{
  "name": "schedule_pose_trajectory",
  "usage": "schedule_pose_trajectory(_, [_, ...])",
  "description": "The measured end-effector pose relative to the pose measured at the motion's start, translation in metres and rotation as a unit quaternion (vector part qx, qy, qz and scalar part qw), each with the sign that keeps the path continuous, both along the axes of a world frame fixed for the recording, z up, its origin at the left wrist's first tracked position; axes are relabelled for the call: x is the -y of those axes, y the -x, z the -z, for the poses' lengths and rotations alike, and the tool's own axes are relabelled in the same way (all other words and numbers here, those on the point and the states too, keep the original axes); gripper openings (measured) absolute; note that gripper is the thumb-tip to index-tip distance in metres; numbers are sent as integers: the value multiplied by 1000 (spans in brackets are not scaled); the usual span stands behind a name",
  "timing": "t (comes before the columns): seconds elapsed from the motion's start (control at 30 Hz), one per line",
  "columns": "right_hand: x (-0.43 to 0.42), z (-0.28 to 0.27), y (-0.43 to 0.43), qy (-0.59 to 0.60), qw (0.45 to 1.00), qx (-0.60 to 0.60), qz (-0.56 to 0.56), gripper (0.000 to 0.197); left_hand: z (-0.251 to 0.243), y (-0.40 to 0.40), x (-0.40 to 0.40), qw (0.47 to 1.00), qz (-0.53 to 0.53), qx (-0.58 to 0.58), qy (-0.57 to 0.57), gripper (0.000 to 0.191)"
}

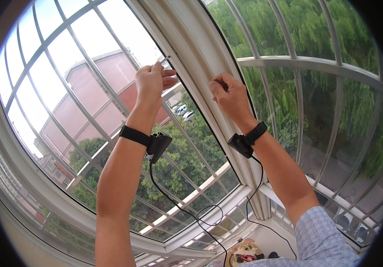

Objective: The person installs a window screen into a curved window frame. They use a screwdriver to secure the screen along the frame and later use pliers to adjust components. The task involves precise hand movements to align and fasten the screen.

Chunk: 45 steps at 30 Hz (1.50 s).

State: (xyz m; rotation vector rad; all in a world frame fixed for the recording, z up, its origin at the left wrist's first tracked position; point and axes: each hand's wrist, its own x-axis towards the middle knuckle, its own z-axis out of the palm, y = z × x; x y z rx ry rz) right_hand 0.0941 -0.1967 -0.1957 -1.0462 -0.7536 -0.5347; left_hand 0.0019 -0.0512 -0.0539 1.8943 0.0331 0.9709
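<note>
My left hand [149, 81] is raised before the window pane, beside the white window frame [191, 76]. Thumb and index finger pinch a small, thin, light-coloured rod [165, 59], whose tip reaches the frame's edge; its exact kind is unclear. The other fingers of that hand stick out towards the frame. Lower and to the right, my right hand [230, 95] is at the corner post [208, 43], fingers curled in and thumb against the index finger. Anything small inside that curl is hidden. Both wrists wear black straps with black devices [158, 147] attached.
Black cables [178, 208] hang from both wrist devices, one looping. Metal security bars [298, 61] stand outside the glass. Below, red-handled pliers [246, 257] rest on a patterned surface [243, 248], near a thin rod [250, 232]. Trees and a pink building lie outside.
</note>
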Motion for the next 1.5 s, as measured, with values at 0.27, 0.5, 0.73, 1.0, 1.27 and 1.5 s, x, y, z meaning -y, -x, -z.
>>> schedule_pose_trajectory(0.27, [2,1,-3,13,1000,15,20,13,-5,1,2,996,-47,-9,-75,32])
schedule_pose_trajectory(0.5, [1,1,-1,19,998,38,40,11,-11,0,-7,927,-160,23,-338,28])
schedule_pose_trajectory(0.73, [9,-1,-4,54,997,49,21,9,-13,8,2,938,-150,-20,-311,32])
schedule_pose_trajectory(1.0, [2,-58,6,92,961,220,137,9,-17,-6,-24,852,-214,16,-478,27])
schedule_pose_trajectory(1.27, [-44,-137,-20,217,839,393,306,14,-14,-9,-27,782,-237,96,-568,18])
schedule_pose_trajectory(1.5, [-40,-156,-26,300,743,461,381,15,-24,-9,-39,810,-98,120,-565,20])
